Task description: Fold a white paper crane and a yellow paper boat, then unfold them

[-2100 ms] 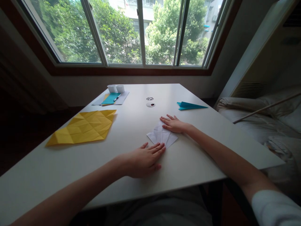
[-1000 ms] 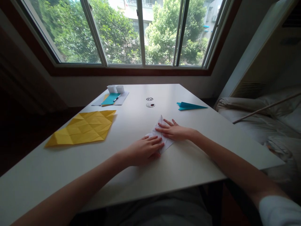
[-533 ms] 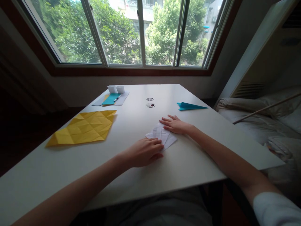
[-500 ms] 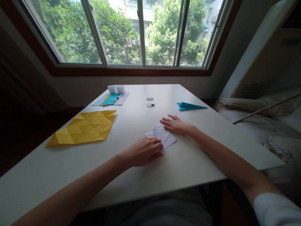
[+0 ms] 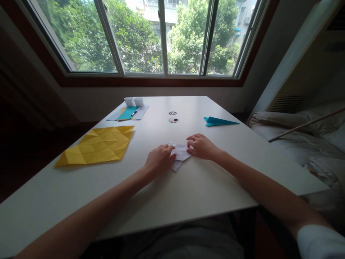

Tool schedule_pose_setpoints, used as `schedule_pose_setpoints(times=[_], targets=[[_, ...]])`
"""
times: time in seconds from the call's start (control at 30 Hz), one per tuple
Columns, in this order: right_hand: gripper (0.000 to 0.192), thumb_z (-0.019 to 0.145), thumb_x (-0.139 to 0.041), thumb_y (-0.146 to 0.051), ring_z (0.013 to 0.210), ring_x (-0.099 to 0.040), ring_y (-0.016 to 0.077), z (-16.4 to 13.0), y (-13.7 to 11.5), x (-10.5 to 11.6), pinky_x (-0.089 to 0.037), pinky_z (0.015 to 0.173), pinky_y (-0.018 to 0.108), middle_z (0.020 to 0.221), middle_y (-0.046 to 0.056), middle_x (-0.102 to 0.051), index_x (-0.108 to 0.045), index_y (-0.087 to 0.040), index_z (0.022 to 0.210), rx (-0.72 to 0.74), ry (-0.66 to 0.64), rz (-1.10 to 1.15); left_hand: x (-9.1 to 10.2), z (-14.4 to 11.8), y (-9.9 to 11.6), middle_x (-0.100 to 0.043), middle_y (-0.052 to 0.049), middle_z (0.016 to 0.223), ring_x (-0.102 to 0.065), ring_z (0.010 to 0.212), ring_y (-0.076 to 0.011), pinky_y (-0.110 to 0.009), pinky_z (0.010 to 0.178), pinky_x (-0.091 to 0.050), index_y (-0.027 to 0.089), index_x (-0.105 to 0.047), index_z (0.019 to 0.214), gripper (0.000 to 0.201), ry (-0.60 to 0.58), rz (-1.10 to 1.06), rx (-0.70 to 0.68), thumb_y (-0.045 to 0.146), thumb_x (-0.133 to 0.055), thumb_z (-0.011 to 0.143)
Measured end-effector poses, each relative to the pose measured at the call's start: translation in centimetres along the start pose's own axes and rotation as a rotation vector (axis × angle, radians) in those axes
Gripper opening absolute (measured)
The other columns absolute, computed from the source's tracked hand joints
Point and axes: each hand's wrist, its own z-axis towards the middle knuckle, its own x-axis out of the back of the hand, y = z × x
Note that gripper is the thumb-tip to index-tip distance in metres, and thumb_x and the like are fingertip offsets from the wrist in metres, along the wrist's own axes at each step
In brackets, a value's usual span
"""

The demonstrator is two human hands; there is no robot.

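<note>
At a white bench (image 5: 215, 187) beneath a wide window (image 5: 161, 36), your left hand (image 5: 159, 160) and right hand (image 5: 201, 146) now pinch the white folded paper (image 5: 180, 154) at mid-bench, each grip closed; earlier, both palms pressed it flat.

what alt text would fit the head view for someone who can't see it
Both hands, left hand and right hand, pinch a small folded white paper on a white table. A creased yellow sheet lies left, a teal folded paper right.

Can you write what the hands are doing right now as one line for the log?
left hand: pinching white folded paper | right hand: pinching same paper | paper: on white table
</note>
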Motion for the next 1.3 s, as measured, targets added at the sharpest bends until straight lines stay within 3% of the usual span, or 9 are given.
schedule_pose_setpoints(times=[0.1,0.17,0.27,0.37,0.73,0.93,1.13,1.23,1.3], targets=[[0.045,0.090,-0.032,-0.033,0.127,-0.032,0.0243,0.3,-1.4,-0.9,-0.025,0.103,0.044,0.137,0.011,-0.039,-0.042,-0.015,0.129,0.037,-0.024,0.092,-0.3,0.2,0.2,-0.059,-0.009,0.097,-0.056,0.092,-0.0239,-0.035,0.074,-0.045,0.021,-0.058,0.103,0.030,-0.002,0.010,-0.018,0.036,-0.037,0.087],[0.049,0.092,-0.023,-0.034,0.132,-0.023,0.0227,0.4,-2.1,-1.4,-0.022,0.105,0.046,0.143,0.010,-0.030,-0.031,-0.014,0.136,0.059,-0.095,0.172,-0.6,0.3,0.1,-0.057,-0.011,0.108,-0.052,0.101,-0.0246,-0.036,0.082,-0.043,0.019,-0.056,0.108,0.032,-0.002,-0.009,-0.021,0.034,-0.038,0.086],[0.054,0.092,-0.016,-0.040,0.134,-0.017,0.0217,0.5,-2.6,-1.9,-0.019,0.106,0.048,0.146,0.009,-0.021,-0.021,-0.014,0.140,0.042,-0.199,0.279,-1.3,0.4,0.0,-0.041,-0.013,0.134,-0.035,0.124,-0.0252,-0.043,0.097,-0.032,0.017,-0.040,0.128,0.044,-0.072,-0.054,-0.014,0.034,-0.031,0.089],[0.059,0.091,-0.015,-0.045,0.135,-0.012,0.0215,0.6,-2.7,-2.1,-0.014,0.107,0.048,0.147,0.009,-0.014,-0.014,-0.014,0.142,0.006,-0.250,0.322,-2.0,0.4,-0.2,-0.021,-0.012,0.146,-0.016,0.134,-0.0237,-0.049,0.103,-0.021,0.015,-0.020,0.139,0.055,-0.217,-0.085,-0.015,0.041,-0.018,0.091],[0.067,0.087,-0.015,-0.054,0.136,-0.004,0.0227,0.3,-2.1,-2.0,-0.005,0.108,0.050,0.148,0.005,-0.004,-0.004,-0.017,0.142,-0.123,-0.344,0.315,-1.3,0.0,-0.6,-0.006,-0.008,0.147,-0.008,0.135,-0.0228,-0.053,0.104,-0.016,0.015,-0.008,0.142,0.063,-0.329,-0.045,0.018,0.050,-0.011,0.089],[0.072,0.085,-0.014,-0.061,0.136,-0.001,0.0256,-0.8,0.0,-1.8,-0.003,0.106,0.055,0.149,0.004,-0.002,-0.001,-0.020,0.142,-0.172,-0.402,0.307,-0.4,-0.3,-3.1,-0.006,-0.006,0.147,-0.005,0.136,-0.0253,-0.059,0.102,-0.009,0.021,-0.006,0.142,0.064,-0.433,-0.005,0.029,0.054,-0.013,0.088],[0.070,0.085,-0.016,-0.059,0.136,-0.003,0.0265,-1.3,0.0,-1.4,-0.003,0.106,0.055,0.149,0.004,-0.003,-0.003,-0.021,0.142,-0.180,-0.399,0.296,0.7,-0.1,-6.2,-0.005,-0.004,0.148,0.001,0.135,-0.0295,-0.064,0.099,-0.006,0.025,-0.009,0.141,0.063,-0.519,0.028,0.073,0.056,-0.015,0.086],[0.069,0.085,-0.018,-0.058,0.135,-0.009,0.0275,-1.1,-0.2,-1.4,-0.009,0.106,0.053,0.149,0.005,-0.009,-0.008,-0.020,0.142,-0.187,-0.354,0.267,1.9,0.3,-7.3,-0.006,-0.008,0.148,0.002,0.135,-0.0310,-0.060,0.101,-0.011,0.019,-0.010,0.142,0.070,-0.581,-0.032,0.082,0.059,-0.019,0.084],[0.069,0.086,-0.022,-0.057,0.134,-0.016,0.0282,-1.0,-0.3,-1.4,-0.014,0.106,0.048,0.147,0.007,-0.017,-0.015,-0.019,0.142,-0.170,-0.296,0.230,2.8,0.5,-7.5,-0.017,-0.010,0.147,-0.006,0.135,-0.0301,-0.052,0.103,-0.017,0.017,-0.021,0.140,0.071,-0.575,-0.097,0.066,0.060,-0.018,0.084]])
